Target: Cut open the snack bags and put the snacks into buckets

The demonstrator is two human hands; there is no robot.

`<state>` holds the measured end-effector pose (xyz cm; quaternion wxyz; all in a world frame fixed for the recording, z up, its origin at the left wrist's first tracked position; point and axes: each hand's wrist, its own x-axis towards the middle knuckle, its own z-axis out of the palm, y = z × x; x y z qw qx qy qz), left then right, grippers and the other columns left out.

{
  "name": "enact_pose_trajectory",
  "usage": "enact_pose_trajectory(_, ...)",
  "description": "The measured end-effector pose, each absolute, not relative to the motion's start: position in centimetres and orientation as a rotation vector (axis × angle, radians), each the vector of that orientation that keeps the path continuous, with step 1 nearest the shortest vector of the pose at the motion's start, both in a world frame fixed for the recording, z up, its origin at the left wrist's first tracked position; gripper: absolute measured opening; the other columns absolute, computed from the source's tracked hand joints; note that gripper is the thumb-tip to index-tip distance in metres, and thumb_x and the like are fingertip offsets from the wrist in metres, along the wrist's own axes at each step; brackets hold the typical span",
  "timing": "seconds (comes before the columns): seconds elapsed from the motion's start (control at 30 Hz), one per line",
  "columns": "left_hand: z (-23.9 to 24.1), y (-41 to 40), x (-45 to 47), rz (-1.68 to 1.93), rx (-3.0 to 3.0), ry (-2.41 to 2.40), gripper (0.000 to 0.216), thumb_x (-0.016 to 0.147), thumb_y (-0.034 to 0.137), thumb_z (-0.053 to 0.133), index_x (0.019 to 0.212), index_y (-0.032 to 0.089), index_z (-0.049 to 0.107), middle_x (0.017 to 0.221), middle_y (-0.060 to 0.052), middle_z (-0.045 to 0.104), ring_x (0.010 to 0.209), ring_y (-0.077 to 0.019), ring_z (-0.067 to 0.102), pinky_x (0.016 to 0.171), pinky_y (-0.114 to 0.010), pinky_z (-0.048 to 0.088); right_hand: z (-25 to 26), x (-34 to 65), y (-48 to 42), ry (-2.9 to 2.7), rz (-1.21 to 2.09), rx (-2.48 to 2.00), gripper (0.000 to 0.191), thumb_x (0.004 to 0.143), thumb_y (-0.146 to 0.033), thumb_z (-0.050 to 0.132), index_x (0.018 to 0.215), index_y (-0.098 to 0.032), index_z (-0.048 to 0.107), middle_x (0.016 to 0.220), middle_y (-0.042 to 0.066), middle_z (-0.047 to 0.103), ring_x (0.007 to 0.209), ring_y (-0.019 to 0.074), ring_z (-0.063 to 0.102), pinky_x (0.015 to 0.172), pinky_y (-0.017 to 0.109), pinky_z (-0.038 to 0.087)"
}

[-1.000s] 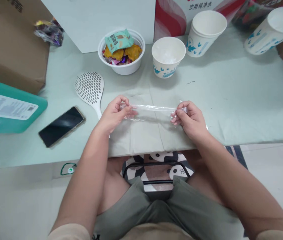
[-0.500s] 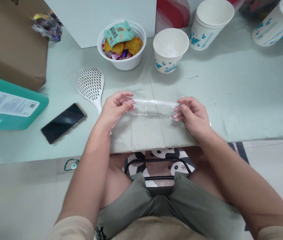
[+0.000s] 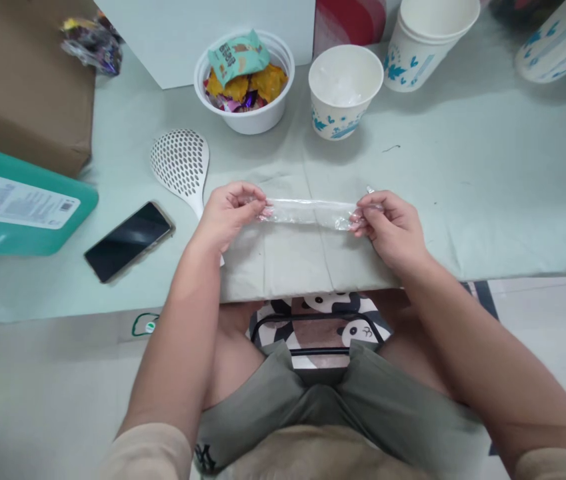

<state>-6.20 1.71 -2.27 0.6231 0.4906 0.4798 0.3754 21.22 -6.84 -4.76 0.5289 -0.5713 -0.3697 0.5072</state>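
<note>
a pale green bench [image 3: 487, 180] spans the view; near its front edge, left fingers [image 3: 250, 212] and right fingers [image 3: 377, 217] pinch opposite ends of a clear plastic strip [image 3: 307, 212]. straightening it seems the step; the next move calls for even tension.

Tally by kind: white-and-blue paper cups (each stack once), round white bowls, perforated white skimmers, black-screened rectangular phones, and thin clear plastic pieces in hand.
Paper cups: 3
White bowl: 1
Perforated skimmer: 1
Phone: 1
Plastic piece, between left hand and right hand: 1
Total: 7
</note>
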Motion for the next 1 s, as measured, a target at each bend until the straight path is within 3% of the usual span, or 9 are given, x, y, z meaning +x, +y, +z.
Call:
enact_pose_trajectory(0.1,-2.0,1.7,-6.2,0.924,1.091,1.092,0.012,0.066,0.007,0.079,0.072,0.015,0.072,0.068,0.001,0.074,0.062,-0.0079,0.071,0.064,-0.017,0.058,-4.9,21.4,-6.9,-0.892,1.232,-1.316,0.002,0.084,-0.024,0.070,0.083,-0.022,0.070,0.074,0.000,0.071,0.065,0.0120,0.072,0.062,0.025,0.062)
enact_pose_trajectory(0.17,-2.0,1.7,-6.1,0.950,1.068,1.087,0.010,0.068,0.008,0.079,0.072,0.015,0.074,0.068,0.001,0.075,0.063,-0.0080,0.071,0.066,-0.018,0.058,-4.9,21.5,-7.0,-0.902,1.223,-1.300,0.011,0.087,-0.031,0.070,0.083,-0.021,0.071,0.075,0.001,0.071,0.066,0.0124,0.072,0.063,0.026,0.063)
enact_pose_trajectory(0.27,-2.2,1.8,-6.0,1.005,1.036,1.097,0.014,0.070,0.009,0.080,0.082,0.018,0.077,0.066,0.002,0.074,0.063,-0.0084,0.071,0.066,-0.019,0.059,-5.0,21.4,-7.0,-0.931,1.187,-1.345,0.017,0.089,-0.038,0.072,0.095,-0.023,0.071,0.076,0.000,0.072,0.066,0.0134,0.072,0.063,0.027,0.063)
enact_pose_trajectory(0.4,-2.7,2.1,-5.8,1.051,1.055,1.126,0.023,0.066,0.007,0.082,0.085,0.020,0.078,0.070,0.003,0.074,0.066,-0.0080,0.070,0.066,-0.019,0.057,-4.8,21.2,-7.0,-0.959,1.169,-1.403,0.023,0.087,-0.029,0.075,0.108,-0.024,0.070,0.082,0.000,0.076,0.072,0.0144,0.075,0.069,0.029,0.065)
enact_pose_trajectory(0.53,-3.1,2.2,-6.1,1.029,1.121,1.244,0.027,0.062,0.007,0.084,0.086,0.019,0.079,0.093,0.000,0.078,0.071,-0.0067,0.067,0.071,-0.020,0.056,-4.6,21.1,-7.0,-0.976,1.145,-1.453,0.007,0.085,-0.020,0.072,0.091,-0.022,0.072,0.081,0.001,0.077,0.075,0.0143,0.075,0.077,0.031,0.065)
enact_pose_trajectory(0.63,-3.1,2.2,-6.3,0.938,1.168,1.322,0.020,0.062,0.008,0.084,0.078,0.017,0.078,0.114,-0.004,0.078,0.085,-0.0084,0.070,0.077,-0.021,0.055,-4.6,21.2,-7.0,-1.019,1.094,-1.499,0.008,0.082,-0.016,0.071,0.086,-0.023,0.074,0.080,0.001,0.077,0.074,0.0146,0.074,0.081,0.034,0.064)
enact_pose_trajectory(0.7,-2.9,2.1,-6.4,0.884,1.167,1.287,0.015,0.064,0.008,0.083,0.072,0.016,0.074,0.108,-0.004,0.079,0.091,-0.0103,0.072,0.081,-0.021,0.056,-4.5,21.4,-7.0,-1.068,1.040,-1.524,0.009,0.080,-0.016,0.073,0.084,-0.023,0.077,0.085,0.002,0.078,0.080,0.0168,0.075,0.085,0.038,0.063)
enact_pose_trajectory(0.83,-2.1,1.7,-6.2,0.788,1.092,1.189,0.016,0.070,0.008,0.077,0.075,0.019,0.067,0.072,0.002,0.073,0.074,-0.0125,0.074,0.071,-0.024,0.059,-4.2,21.6,-7.1,-1.179,0.980,-1.529,0.003,0.080,-0.025,0.076,0.078,-0.023,0.077,0.096,0.005,0.079,0.101,0.0237,0.075,0.095,0.045,0.061)
enact_pose_trajectory(1.0,-1.5,1.4,-6.2,0.862,1.130,1.081,0.019,0.064,0.004,0.079,0.068,0.017,0.065,0.077,0.001,0.073,0.072,-0.0080,0.072,0.071,-0.019,0.056,-4.2,21.7,-7.2,-1.236,0.953,-1.610,0.011,0.079,-0.031,0.076,0.085,-0.022,0.077,0.094,0.005,0.079,0.085,0.0201,0.073,0.080,0.039,0.060)
